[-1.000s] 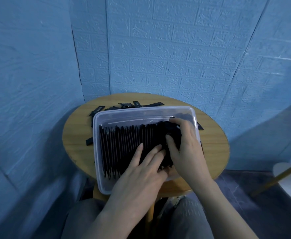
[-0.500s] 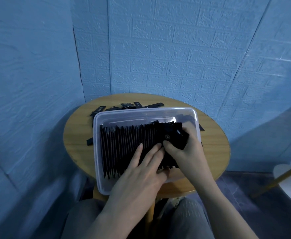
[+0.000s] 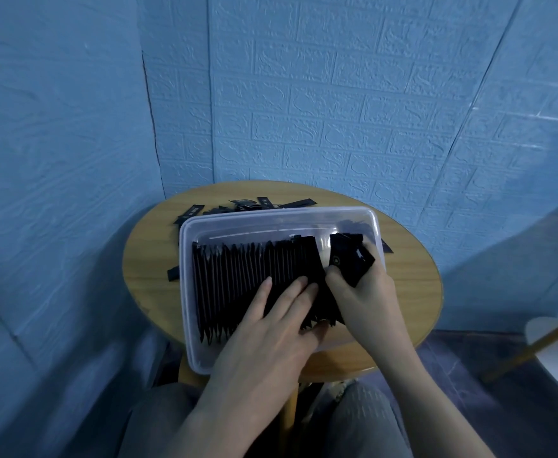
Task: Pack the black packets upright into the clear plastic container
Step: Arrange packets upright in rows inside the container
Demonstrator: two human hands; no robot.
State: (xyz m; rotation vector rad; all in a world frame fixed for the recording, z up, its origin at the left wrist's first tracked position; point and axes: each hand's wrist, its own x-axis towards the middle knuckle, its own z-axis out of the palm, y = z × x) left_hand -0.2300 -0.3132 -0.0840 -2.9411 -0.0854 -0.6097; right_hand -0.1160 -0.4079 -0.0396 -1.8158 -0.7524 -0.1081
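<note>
Step in hand — seating a fresh batch at the right end of the row. Your right hand [image 3: 365,292] is closed around a small bundle of black packets [image 3: 348,261], thumb on the near face and fingers wrapped behind, holding it tilted over the right part of the clear plastic container [image 3: 272,217]. Your left hand [image 3: 271,322] lies flat with its fingers spread, pressing on the near tops of the standing row of packets [image 3: 254,276] so that it does not fan open.

A wedge-shaped gap shows between the row's right end and the held bundle. The next move, by this reading, calls for you to bring the bundle upright, slide it down into that gap and close it against the row, while your left hand keeps the row braced.

The packets are thin, flat and dark; those in the row stand on edge, leaning slightly, and fill the container from its left wall to about two-thirds across. Loose packets [image 3: 264,203] lie flat on the round wooden table [image 3: 148,256] just behind the container — work left to pack.
</note>
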